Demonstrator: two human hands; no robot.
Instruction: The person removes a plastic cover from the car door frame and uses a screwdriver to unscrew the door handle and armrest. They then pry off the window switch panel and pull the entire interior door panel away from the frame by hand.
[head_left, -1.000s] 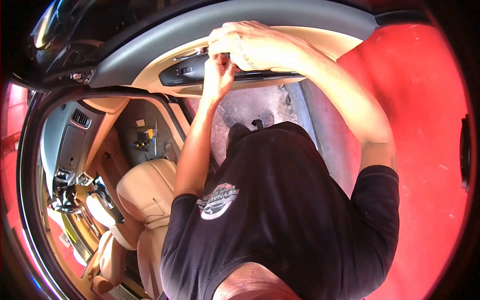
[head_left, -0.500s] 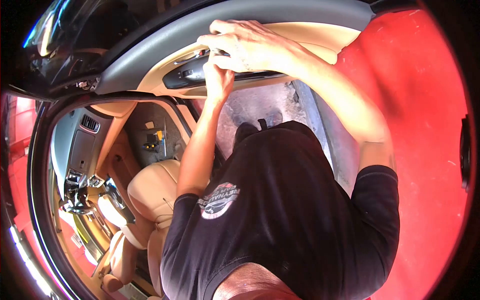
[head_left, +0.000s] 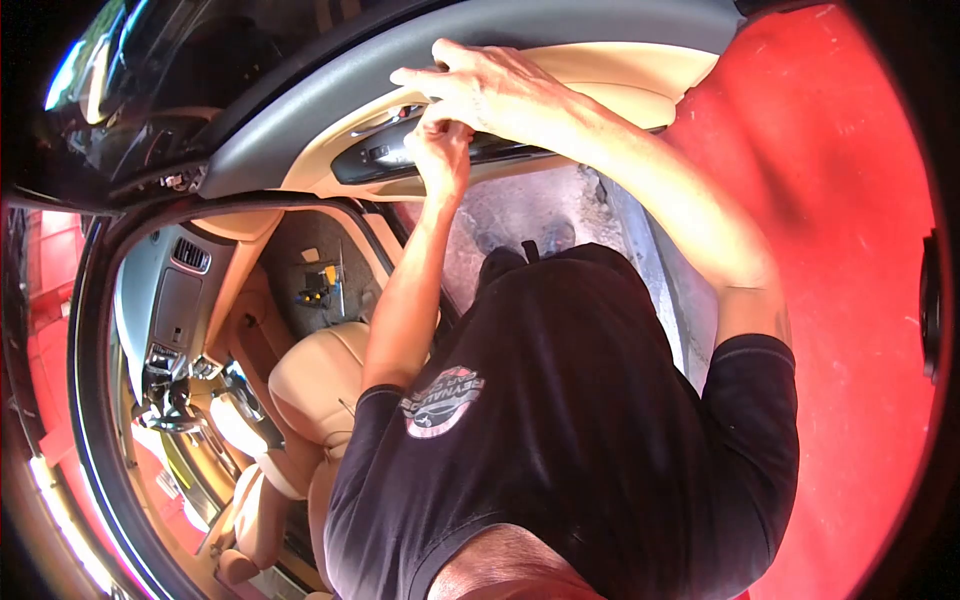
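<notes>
An open car door's inner panel [head_left: 330, 90], grey on top and beige below, stretches across the upper part of the view. A black switch panel [head_left: 375, 158] sits in its armrest. My left hand [head_left: 438, 148] reaches up from below, fingers pinched together on the right end of that black switch panel. My right hand [head_left: 485, 85] lies over it from the right, fingers spread and curled down on the beige trim just above the strip. What lies between my left fingertips is hidden by my right hand.
Through the door opening I see the cabin: beige seats [head_left: 315, 385], the grey dashboard [head_left: 175, 300] and small yellow tools [head_left: 320, 280] on the footwell carpet. A red floor [head_left: 850, 250] lies to the right, with a grey concrete strip [head_left: 560, 215] under the door.
Both hands stay at the switch panel. My right hand has slid slightly left with its fingers spread wider. The view has shifted a little, so the cabin sits further right.
</notes>
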